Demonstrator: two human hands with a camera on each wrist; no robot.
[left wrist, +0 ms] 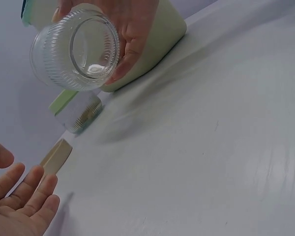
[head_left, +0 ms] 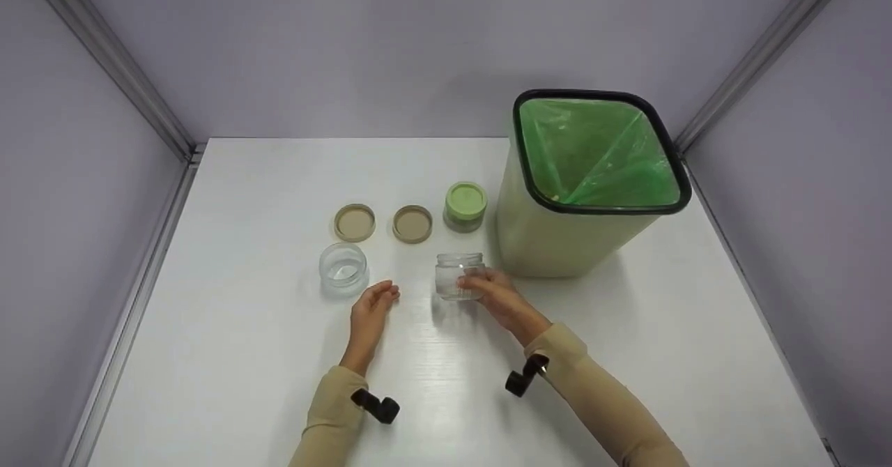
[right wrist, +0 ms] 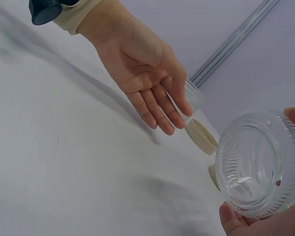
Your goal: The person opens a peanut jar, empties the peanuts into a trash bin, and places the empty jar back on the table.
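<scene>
My right hand (head_left: 491,293) grips an open ribbed glass jar (head_left: 458,277) that stands on the white table (head_left: 244,355); in the wrist views the jar (left wrist: 76,49) (right wrist: 260,164) shows its empty inside. My left hand (head_left: 373,307) (right wrist: 147,73) is open, fingers straight, just left of that jar and holding nothing. A second open glass jar (head_left: 343,268) stands further left. Two tan lids (head_left: 355,222) (head_left: 412,224) lie behind, and a jar with a green lid (head_left: 465,206) stands beside them.
A pale green waste bin (head_left: 578,188) with a green bag liner stands at the right back of the table, close behind the held jar. Grey walls close in the table on three sides.
</scene>
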